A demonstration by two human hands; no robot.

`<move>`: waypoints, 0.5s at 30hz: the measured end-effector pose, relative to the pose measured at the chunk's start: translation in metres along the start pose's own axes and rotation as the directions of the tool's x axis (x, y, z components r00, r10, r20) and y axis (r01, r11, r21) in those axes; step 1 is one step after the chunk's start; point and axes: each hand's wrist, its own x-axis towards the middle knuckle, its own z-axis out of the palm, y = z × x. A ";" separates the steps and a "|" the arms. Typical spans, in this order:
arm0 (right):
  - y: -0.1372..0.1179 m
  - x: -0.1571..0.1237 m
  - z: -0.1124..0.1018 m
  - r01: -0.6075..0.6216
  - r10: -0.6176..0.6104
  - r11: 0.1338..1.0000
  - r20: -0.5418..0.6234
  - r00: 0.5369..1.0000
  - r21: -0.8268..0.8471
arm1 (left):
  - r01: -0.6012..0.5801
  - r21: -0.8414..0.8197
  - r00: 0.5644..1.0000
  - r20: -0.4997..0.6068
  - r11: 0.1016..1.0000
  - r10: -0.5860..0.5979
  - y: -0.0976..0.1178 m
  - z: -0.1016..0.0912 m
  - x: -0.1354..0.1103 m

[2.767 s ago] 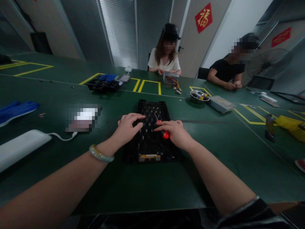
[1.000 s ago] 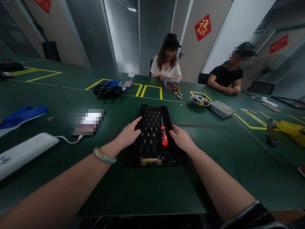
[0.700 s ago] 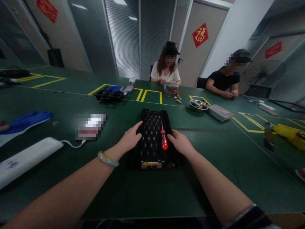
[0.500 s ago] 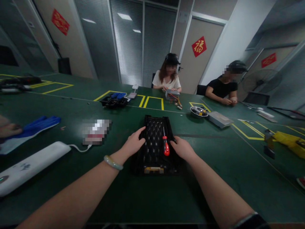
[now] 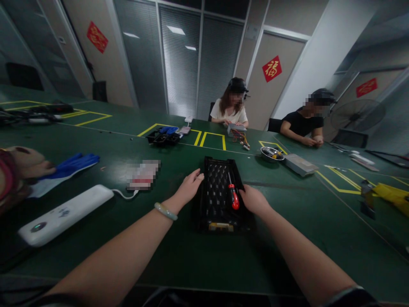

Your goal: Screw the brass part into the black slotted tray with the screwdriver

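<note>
A black rectangular plastic case (image 5: 217, 187) with rows of small raised shapes lies on the green table. My left hand (image 5: 190, 186) is at its left side, thumb near the rim and the other fingers partly hidden. On the opposite edge, my right hand (image 5: 255, 199) grips the case, its fingertips out of sight behind the side. A screwdriver (image 5: 234, 198) with a red and black handle rests on top of the case, its shaft pointing away from me; neither hand touches it.
Left of me are a white power bank (image 5: 68, 215), a cabled, blurred device (image 5: 144, 175) and a blue glove (image 5: 75, 165). Farther off stand a black tray (image 5: 162, 138), a metal bowl (image 5: 271, 155) and a grey box (image 5: 300, 165). Two people sit across the table (image 5: 179, 264).
The view has turned slightly left, so everything appears shifted right. My left thumb and fingers are closer together at the case's edge. The screwdriver still lies on the case.
</note>
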 end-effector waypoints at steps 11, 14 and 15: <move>0.181 -0.041 -0.067 -0.181 0.175 0.981 -0.086 0.981 -0.068 | 0.063 -0.019 0.998 0.032 0.998 -0.063 0.008 -0.005 -0.005; 0.245 -0.062 -0.083 -0.247 0.224 0.958 -0.157 0.962 -0.148 | 0.070 -0.005 0.997 0.045 0.998 -0.070 0.009 -0.005 -0.005; 0.264 -0.070 -0.088 -0.246 0.213 0.952 -0.181 0.960 -0.181 | 0.074 0.001 0.996 0.051 0.997 -0.074 0.009 -0.005 -0.006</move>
